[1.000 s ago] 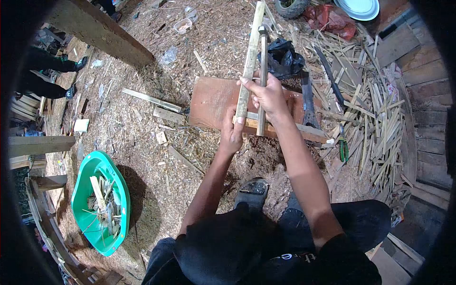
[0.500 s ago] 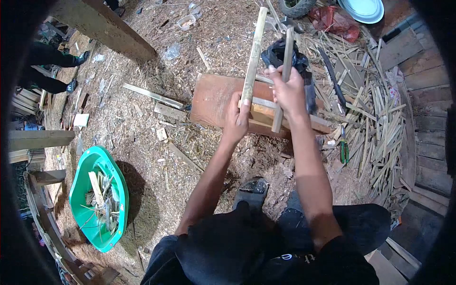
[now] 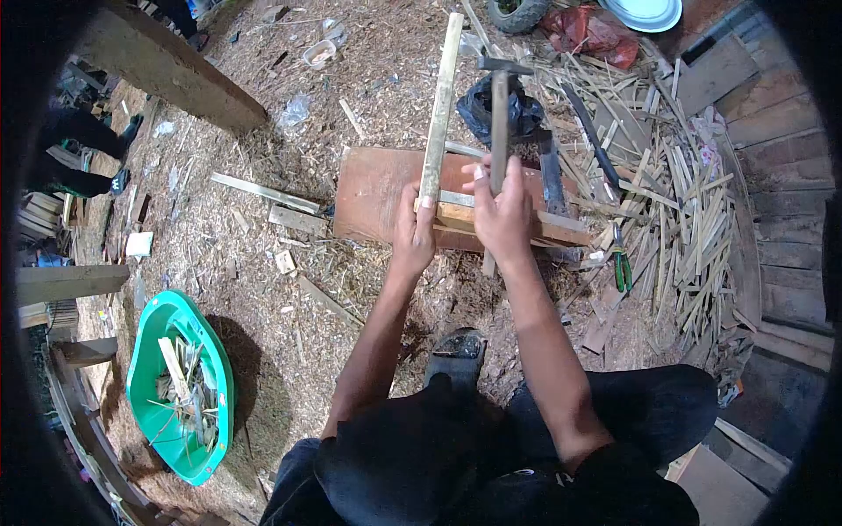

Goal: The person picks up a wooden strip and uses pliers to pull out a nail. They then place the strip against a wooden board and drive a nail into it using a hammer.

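Board lies on the floor [image 3: 272,351] ahead of you; board [image 3: 373,188] has a timber block [image 3: 561,231] along its near edge. Your left hand [image 3: 414,235] is at the near end of the wooden strip [image 3: 441,105], left of the hammer [image 3: 499,118] in your right hand [image 3: 504,210]. Plastic bag [image 3: 502,112] sits beyond the board. Pliers [image 3: 623,270] lie right of the block, between it and the strip pile [image 3: 688,237]. Plank wall [image 3: 794,210] far right, past the pile. Tub [image 3: 223,390] to your left, wood scraps [image 3: 184,386] in it. Post [image 3: 175,74] ahead-left, wheel [image 3: 519,16] far ahead, beyond the bag.
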Action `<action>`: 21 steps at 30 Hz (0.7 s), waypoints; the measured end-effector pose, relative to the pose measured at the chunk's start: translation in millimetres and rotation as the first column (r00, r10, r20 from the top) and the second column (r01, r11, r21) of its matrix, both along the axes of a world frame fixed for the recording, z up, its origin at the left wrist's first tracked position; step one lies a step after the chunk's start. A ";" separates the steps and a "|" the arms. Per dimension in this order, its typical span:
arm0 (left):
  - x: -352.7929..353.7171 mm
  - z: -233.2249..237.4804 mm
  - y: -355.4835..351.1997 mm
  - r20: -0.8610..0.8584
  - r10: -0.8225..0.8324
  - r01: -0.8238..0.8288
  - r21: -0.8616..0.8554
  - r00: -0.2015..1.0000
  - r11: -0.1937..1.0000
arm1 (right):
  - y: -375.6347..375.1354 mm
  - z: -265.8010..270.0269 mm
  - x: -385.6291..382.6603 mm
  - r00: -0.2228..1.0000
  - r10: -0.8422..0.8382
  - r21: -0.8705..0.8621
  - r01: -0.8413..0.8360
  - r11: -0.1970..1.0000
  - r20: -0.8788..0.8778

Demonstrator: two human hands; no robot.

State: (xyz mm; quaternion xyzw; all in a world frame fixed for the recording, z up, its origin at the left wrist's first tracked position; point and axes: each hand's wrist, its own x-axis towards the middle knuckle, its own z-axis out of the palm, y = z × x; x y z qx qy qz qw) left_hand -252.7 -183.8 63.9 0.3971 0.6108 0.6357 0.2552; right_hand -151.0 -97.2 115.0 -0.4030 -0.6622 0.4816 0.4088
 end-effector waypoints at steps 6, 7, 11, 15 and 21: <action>4.8 5.0 -12.4 -0.069 -0.026 0.030 0.061 0.997 0.998 | -9.0 1.6 -3.4 0.975 0.097 0.015 -0.102 0.995 0.198; 6.8 1.8 -15.9 -0.047 -0.012 0.014 0.045 0.999 0.999 | -12.2 16.7 -4.0 0.959 0.111 -0.005 -0.113 0.994 0.263; 9.2 -17.2 -18.6 -0.083 0.052 -0.046 0.077 0.995 0.996 | -20.1 8.9 -10.2 0.984 0.108 -0.057 -0.101 0.993 0.141; 7.3 -23.5 -24.4 0.034 -0.012 0.012 0.010 0.999 1.000 | -20.1 -7.7 -13.2 0.996 0.086 -0.043 -0.084 0.996 0.035; 5.2 -21.6 -21.4 0.000 -0.033 0.033 0.041 0.999 0.999 | -21.7 1.7 -15.0 0.988 0.061 -0.057 -0.053 0.997 0.139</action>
